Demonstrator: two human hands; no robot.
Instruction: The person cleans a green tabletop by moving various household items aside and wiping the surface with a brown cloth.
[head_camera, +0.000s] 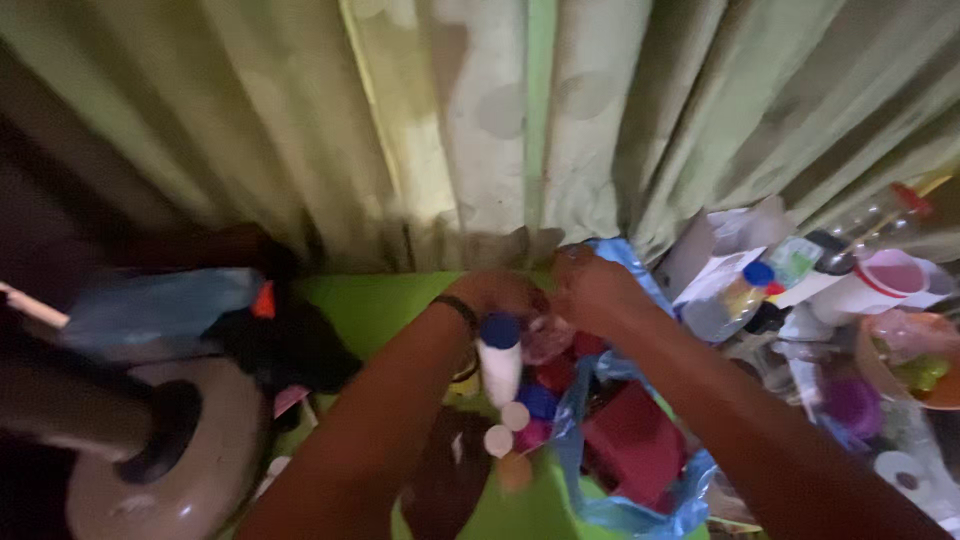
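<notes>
Blurry frame, so we keep it short. Nearest to us, low in view, sit small round caps (499, 440), white and orange, on the green surface (375, 305), with the crumpled blue plastic bag (625, 515) and a red box (635, 445) just beside them on the right.

Next up, a white bottle with a blue cap (500, 362) stands upright right under our left wrist, touching or nearly so; we cannot tell which. Care there: a forearm shift could knock it over.

Further out, our left hand (500, 292), with a dark band on the wrist, and our right hand (590, 290) meet over the open mouth of the bag. Both are curled around a small clear, pinkish item (548, 338) held between them, above the bag's red and blue contents. Fingers look closed in on it, but motion blur hides whether they pinch or wrap, and the item's kind is unclear.

As we judge it, doing this well means keeping the item over the bag, one hand steadying while the other works, elbows lifted off the bottle and caps.

Far right, well apart: a clear bottle with a blue cap (735, 295), a white cup with a red rim (880, 280), assorted clutter. Far left, a round fan base (170, 470). Behind everything hangs a green curtain (500, 110).
</notes>
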